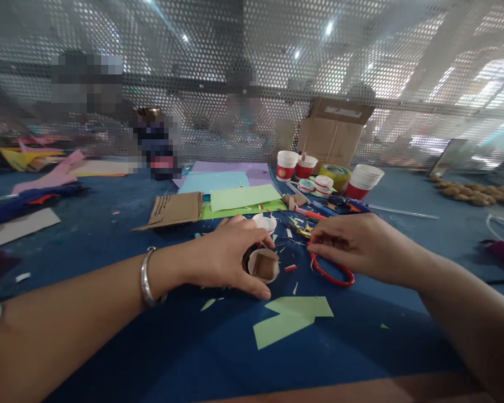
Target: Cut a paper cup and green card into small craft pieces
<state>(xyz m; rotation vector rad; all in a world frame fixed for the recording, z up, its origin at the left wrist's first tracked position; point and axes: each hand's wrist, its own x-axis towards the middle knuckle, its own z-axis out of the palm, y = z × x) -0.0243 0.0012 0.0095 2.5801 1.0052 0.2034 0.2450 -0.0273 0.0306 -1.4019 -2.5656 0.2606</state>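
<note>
My left hand (229,254) is curled round a small paper cup (263,265) lying on its side on the blue table (109,235), with a brown cardboard piece tucked inside it. A silver bangle (146,278) sits on that wrist. My right hand (354,244) rests just to the right, its fingers closed over the red-handled scissors (333,274) on the table. A cut light-green paper shape (291,319) lies in front of both hands. Small paper scraps are scattered between the hands.
Further back lie a corrugated cardboard piece (174,210), green paper sheets (243,198), blue and purple sheets, red-and-white paper cups (363,182), a tape roll (335,174) and a cardboard box (333,131). Other people sit behind a perforated screen. Coloured papers lie at far left.
</note>
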